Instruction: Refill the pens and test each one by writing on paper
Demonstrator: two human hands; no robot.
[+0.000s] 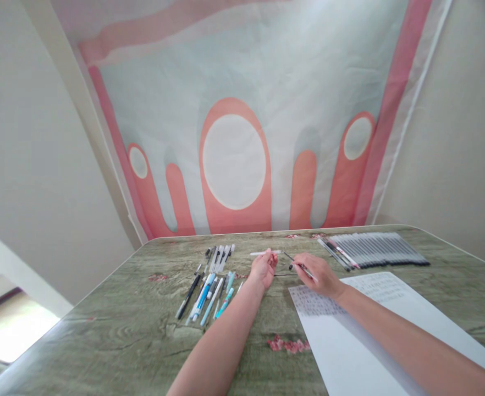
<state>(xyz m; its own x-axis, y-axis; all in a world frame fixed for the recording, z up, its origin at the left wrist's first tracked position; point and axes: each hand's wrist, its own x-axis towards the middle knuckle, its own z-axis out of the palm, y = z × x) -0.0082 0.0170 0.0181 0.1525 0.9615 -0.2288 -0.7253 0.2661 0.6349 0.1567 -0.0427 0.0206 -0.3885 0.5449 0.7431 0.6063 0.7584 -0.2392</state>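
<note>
slender pale tube [255, 253] held beyond the paper sheet's far left corner

slender pale tube is in the left hand [264, 269], above the bench [135, 324] and just off the far left corner of the paper sheet [358, 352]. the left fingers are pinching it near its right-hand end. the right hand [317, 275] is over the far left part of the sheet, its fingers closed on a slim pen-like piece [309, 273]; a thin dark tip points toward the tube. whether tip and tube touch cannot be told.

the sheet lies flat, with rows of small handwriting along its far portion and its nearer portion blank. beyond the sheet and to its right is a close-set row of clear pens [374, 250] with dark ends; several differently coloured pens lie at the row's left end. well left of the sheet is a loose cluster of blue, white and black pens [204, 297], with a smaller group of clear pieces [221, 257] just past it. pink printed blossoms [287, 345] show on the bench beside the sheet's left edge.
</note>
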